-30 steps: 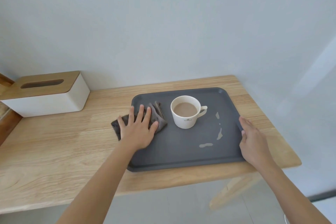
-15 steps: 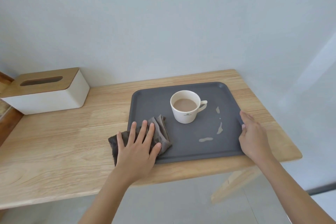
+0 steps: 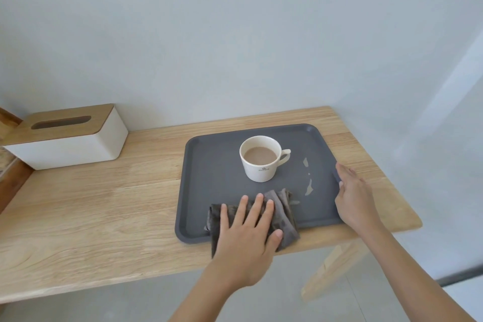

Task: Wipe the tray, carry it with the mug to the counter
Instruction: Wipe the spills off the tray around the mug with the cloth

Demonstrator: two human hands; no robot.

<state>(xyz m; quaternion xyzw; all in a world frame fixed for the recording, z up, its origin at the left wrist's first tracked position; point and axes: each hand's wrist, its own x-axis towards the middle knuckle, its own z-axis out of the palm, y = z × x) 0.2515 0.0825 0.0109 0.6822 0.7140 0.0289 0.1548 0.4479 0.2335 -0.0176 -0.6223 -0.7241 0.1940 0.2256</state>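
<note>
A dark grey tray (image 3: pixel 209 178) lies on the right half of a wooden table (image 3: pixel 91 206). A white mug (image 3: pixel 261 162) of milky brown drink stands upright on the tray's far middle, handle to the right. Pale spill streaks (image 3: pixel 309 187) mark the tray to the right of the mug. My left hand (image 3: pixel 248 232) presses flat, fingers spread, on a grey cloth (image 3: pixel 283 213) at the tray's near edge, its right end beside the nearest spill. My right hand (image 3: pixel 354 198) rests against the tray's right rim.
A white tissue box (image 3: pixel 70 138) with a wooden lid stands at the table's far left. A pale wall runs right behind the table. The table's right end is just beyond my right hand; below the near edge are a wooden leg (image 3: pixel 332 266) and pale floor.
My left hand has slid the cloth from the tray's left edge to the right along its near edge, up to the nearest spill. My right hand stays on the right rim.
</note>
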